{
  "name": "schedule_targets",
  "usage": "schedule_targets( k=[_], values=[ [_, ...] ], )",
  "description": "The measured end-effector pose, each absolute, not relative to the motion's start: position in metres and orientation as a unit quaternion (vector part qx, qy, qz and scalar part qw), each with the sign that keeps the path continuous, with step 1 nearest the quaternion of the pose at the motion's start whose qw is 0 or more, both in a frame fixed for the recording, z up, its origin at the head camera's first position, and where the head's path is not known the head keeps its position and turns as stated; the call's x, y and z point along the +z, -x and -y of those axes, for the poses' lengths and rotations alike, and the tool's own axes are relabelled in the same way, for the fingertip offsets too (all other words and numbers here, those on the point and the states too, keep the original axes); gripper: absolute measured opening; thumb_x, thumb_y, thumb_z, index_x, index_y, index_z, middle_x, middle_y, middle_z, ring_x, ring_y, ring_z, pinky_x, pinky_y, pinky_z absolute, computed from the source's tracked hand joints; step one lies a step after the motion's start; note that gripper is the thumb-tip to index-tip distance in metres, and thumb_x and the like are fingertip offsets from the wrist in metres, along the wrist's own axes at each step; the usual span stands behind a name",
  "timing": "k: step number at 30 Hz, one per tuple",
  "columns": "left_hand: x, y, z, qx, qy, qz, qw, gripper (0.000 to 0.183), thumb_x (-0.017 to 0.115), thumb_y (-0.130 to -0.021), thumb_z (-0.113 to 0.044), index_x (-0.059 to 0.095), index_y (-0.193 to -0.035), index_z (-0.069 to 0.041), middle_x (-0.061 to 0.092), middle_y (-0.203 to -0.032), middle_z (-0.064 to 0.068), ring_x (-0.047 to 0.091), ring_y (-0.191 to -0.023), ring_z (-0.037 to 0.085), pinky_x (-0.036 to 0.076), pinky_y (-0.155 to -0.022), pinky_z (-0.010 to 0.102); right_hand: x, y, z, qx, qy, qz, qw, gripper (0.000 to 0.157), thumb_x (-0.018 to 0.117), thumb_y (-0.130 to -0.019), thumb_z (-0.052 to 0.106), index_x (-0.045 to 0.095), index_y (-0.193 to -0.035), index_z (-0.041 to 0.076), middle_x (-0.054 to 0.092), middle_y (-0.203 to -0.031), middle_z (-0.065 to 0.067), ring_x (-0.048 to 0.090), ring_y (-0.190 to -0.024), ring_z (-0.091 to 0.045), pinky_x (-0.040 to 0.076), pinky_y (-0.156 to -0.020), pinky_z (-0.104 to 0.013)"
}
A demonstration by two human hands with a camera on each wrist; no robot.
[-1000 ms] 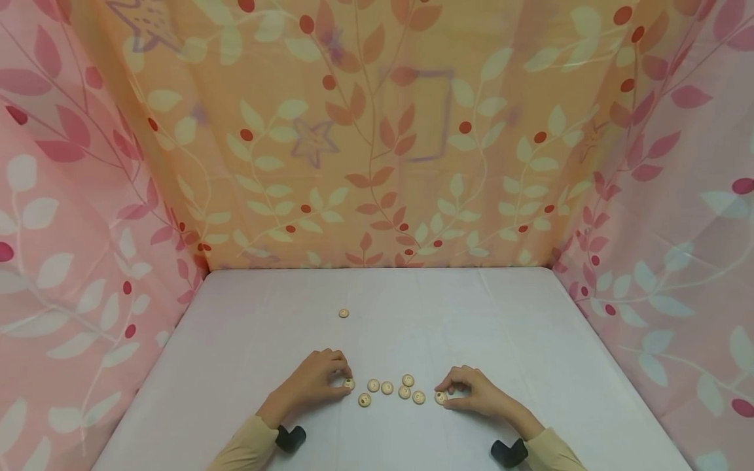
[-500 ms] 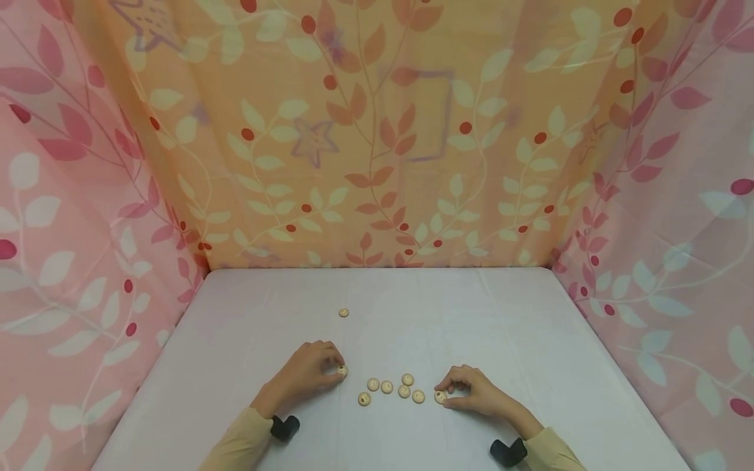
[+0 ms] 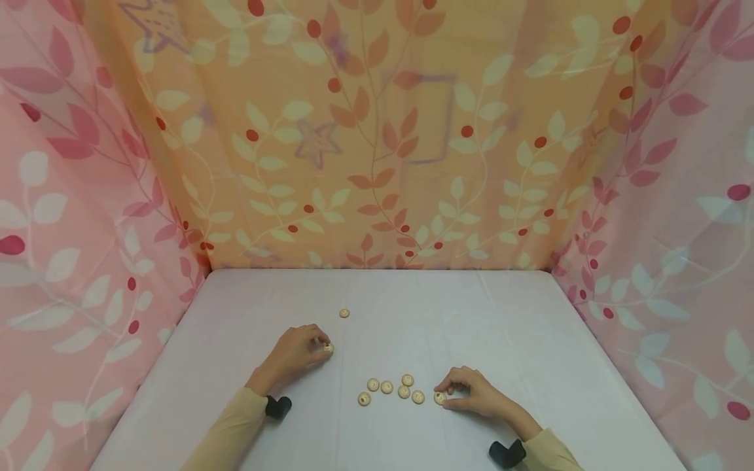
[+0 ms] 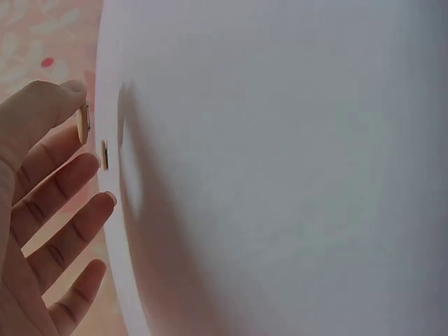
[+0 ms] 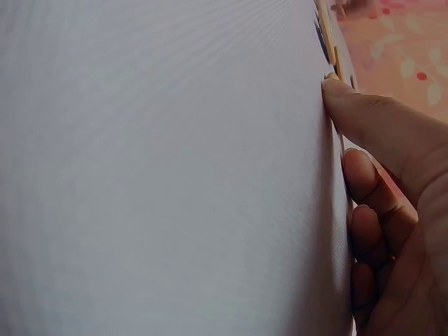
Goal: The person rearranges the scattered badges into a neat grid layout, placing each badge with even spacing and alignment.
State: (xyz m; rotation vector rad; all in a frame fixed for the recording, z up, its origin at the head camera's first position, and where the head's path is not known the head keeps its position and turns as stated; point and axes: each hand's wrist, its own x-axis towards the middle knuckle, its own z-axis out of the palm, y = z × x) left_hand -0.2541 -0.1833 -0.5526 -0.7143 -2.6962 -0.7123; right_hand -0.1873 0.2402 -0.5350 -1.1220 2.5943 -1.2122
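While left hand pinches one disc, right hand pinches second disc; six discs lie between hands, ninth disc apart, farther forward.

Round pieces: wood in appearance; pale, smooth rims; faces too small for the finish to be determined. Table covering: white, cloth-like, matt, largely smooth, with faint creases; fine weave-like lines appear in the right wrist view. Rear panel and side panels: thin printed sheeting, cloth or plastic not determinable; softly wrinkled, with a faint sheen at some folds. Sleeves: cloth, matt, lightly creased. Black wrist units: plastic in appearance, smooth, predominantly matt.
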Motion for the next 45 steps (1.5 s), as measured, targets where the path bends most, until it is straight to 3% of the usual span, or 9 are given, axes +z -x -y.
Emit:
schedule_targets(
  k=[10, 17, 27, 45],
  values=[
    [-0.54, 0.272, 0.188, -0.267, 0.201, 0.936, 0.11, 0.016, 0.076, -0.075, -0.028, 0.07, -0.087, -0.021, 0.062, -0.079, -0.009, 0.056, -0.069, 0.007, 0.044, -0.065, 0.027, -0.533, 0.185, -0.24, -0.385, 0.348, -0.854, 0.03, 0.023, 0.074, -0.076, 0.012, 0.065, -0.097, 0.013, 0.063, -0.086, 0.001, 0.05, -0.077, -0.019, 0.029, -0.069, -0.027],
    [-0.538, 0.286, 0.192, -0.263, 0.179, 0.943, 0.098, 0.016, 0.075, -0.076, -0.029, 0.07, -0.088, -0.018, 0.063, -0.081, -0.004, 0.057, -0.072, 0.013, 0.042, -0.066, 0.03, -0.535, 0.185, -0.24, -0.391, 0.364, -0.845, 0.024, 0.023, 0.074, -0.075, 0.011, 0.066, -0.097, 0.011, 0.064, -0.087, -0.001, 0.051, -0.076, -0.02, 0.034, -0.068, -0.028],
    [-0.535, 0.302, 0.199, -0.219, 0.167, 0.954, 0.121, 0.018, 0.075, -0.075, -0.029, 0.071, -0.086, -0.015, 0.064, -0.078, -0.002, 0.056, -0.068, 0.011, 0.04, -0.077, 0.044, -0.536, 0.185, -0.239, -0.387, 0.365, -0.846, 0.022, 0.023, 0.073, -0.077, 0.011, 0.065, -0.099, 0.012, 0.063, -0.089, 0.0, 0.051, -0.077, -0.019, 0.034, -0.068, -0.029],
    [-0.534, 0.321, 0.201, -0.19, 0.168, 0.958, 0.135, 0.017, 0.075, -0.075, -0.028, 0.071, -0.083, -0.014, 0.063, -0.074, -0.002, 0.058, -0.067, 0.012, 0.041, -0.071, 0.041, -0.532, 0.182, -0.237, -0.386, 0.345, -0.855, 0.03, 0.023, 0.073, -0.077, 0.011, 0.064, -0.099, 0.012, 0.064, -0.089, -0.001, 0.051, -0.08, -0.019, 0.027, -0.07, -0.023]
  ],
)
